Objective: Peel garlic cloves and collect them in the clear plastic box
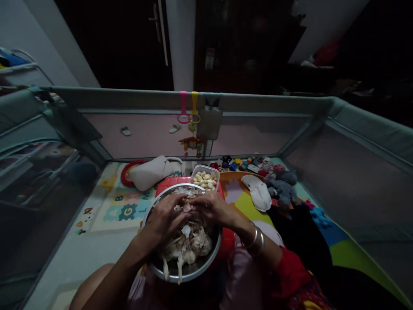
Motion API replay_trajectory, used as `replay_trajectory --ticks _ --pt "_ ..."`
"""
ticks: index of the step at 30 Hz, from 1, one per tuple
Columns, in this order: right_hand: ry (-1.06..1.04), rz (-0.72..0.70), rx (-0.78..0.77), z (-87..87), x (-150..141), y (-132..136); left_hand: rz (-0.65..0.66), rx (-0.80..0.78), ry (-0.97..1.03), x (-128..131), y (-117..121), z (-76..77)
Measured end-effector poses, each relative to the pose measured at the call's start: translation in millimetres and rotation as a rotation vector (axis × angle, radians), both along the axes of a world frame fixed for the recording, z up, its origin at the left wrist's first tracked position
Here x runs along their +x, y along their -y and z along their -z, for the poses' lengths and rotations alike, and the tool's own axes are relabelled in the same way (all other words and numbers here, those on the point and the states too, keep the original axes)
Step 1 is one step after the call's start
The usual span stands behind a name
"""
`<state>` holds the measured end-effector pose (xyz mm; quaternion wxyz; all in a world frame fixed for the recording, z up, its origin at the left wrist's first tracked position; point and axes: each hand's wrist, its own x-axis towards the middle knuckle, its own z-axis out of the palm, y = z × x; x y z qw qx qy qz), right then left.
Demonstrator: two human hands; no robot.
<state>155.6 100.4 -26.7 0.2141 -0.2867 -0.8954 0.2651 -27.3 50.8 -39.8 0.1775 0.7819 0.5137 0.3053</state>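
Both my hands are over a wide metal bowl [217, 254] full of garlic bulbs [196, 243] and loose papery skins. My left hand [165, 215] is at the bowl's left side, its fingers curled in toward the middle. From the right my right hand [214, 207] reaches in, fingertips bent down close to the left ones. Between the fingertips is a pinkish piece of garlic [185, 208], held by both hands; its exact shape is partly covered. Just behind the bowl stands a clear plastic box [218, 172] of peeled garlic cloves [205, 179].
The bowl and box rest on a red surface [227, 241]. A fabric-railed playpen [267, 105] surrounds me. On the alphabet mat [109, 239] lies a white jug-like container [150, 172]. To the right are a white pad-like item [258, 192], a grey plush toy [284, 189] and several small toys.
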Motion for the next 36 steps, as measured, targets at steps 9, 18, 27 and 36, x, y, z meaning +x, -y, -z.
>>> replay_trajectory --ticks 9,18,27,36 --pt "-0.190 0.089 -0.074 3.1 -2 16 0.029 -0.142 0.127 -6 0 -3.0" --pt "-0.206 0.109 0.102 9.4 -4 18 0.003 -0.117 0.227 -3 -5 -2.7" --pt "-0.198 0.090 0.316 19.6 -9 21 0.025 -0.108 0.229 -2 -5 -2.3" --pt "-0.134 0.115 0.236 20.7 -3 19 0.047 -0.192 0.248 -2 -2 -2.5"
